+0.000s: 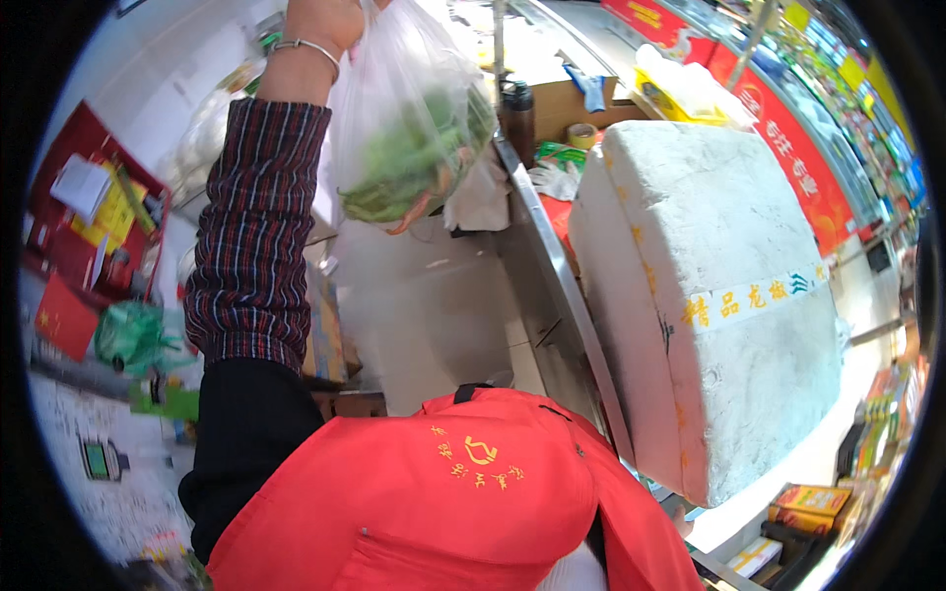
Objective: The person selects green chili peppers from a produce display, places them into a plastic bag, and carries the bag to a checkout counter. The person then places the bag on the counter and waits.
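Observation:
My left hand (325, 24), with a bracelet at the wrist, is raised at the top edge. It grips the top of a clear plastic bag (414, 111) that holds green leafy vegetables (406, 159) with reddish parts. The bag hangs over the floor, left of a metal-edged counter. A small patch of skin, apparently my right hand (681, 521), shows at the lower right, just below a large white foam box (746, 221). The rest of that hand is hidden, so its grip cannot be made out. The foam box stands on the counter with printed tape around it.
The counter's metal edge (550, 255) runs along the box. Behind are a dark thermos (517, 122), a tape roll (582, 135), a white glove (556, 179) and a yellow crate (669, 96). At left are a red bin (55, 255) with papers and a green plastic bag (129, 336).

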Demonstrator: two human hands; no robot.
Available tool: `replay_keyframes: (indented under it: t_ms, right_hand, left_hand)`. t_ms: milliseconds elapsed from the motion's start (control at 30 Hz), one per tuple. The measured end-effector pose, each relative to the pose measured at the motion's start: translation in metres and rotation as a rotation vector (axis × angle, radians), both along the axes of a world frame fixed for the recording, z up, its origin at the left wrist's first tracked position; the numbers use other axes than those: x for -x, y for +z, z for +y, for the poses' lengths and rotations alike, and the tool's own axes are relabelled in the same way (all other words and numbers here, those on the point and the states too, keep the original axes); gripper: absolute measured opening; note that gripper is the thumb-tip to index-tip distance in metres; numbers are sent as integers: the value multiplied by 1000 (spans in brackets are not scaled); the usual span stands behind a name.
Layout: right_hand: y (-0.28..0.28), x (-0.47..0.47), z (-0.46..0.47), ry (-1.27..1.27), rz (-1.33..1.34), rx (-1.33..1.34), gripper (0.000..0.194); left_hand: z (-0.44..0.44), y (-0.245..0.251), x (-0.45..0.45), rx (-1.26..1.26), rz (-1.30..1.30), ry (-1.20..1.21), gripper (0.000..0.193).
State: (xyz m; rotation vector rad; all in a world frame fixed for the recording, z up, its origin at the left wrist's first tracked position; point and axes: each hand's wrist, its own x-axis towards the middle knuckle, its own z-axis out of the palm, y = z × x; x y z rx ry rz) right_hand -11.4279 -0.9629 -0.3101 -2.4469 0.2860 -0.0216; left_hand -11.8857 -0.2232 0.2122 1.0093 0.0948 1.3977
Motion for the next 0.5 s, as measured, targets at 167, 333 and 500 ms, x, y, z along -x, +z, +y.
replay_keyframes:
  t_ms: [167, 333, 500]
  right_hand:
    - [18, 14, 15, -54, -32, -38, 57]
    - [30, 34, 25, -106, -46, -65, 57]
    - [38, 53, 38, -139, -32, -73, 58]
  left_hand:
    - [50, -24, -82, 51, 113, -133, 21]
    - [101, -25, -147, -40, 212, -161, 22]
    - [138, -29, -205, -62, 271, -237, 29]
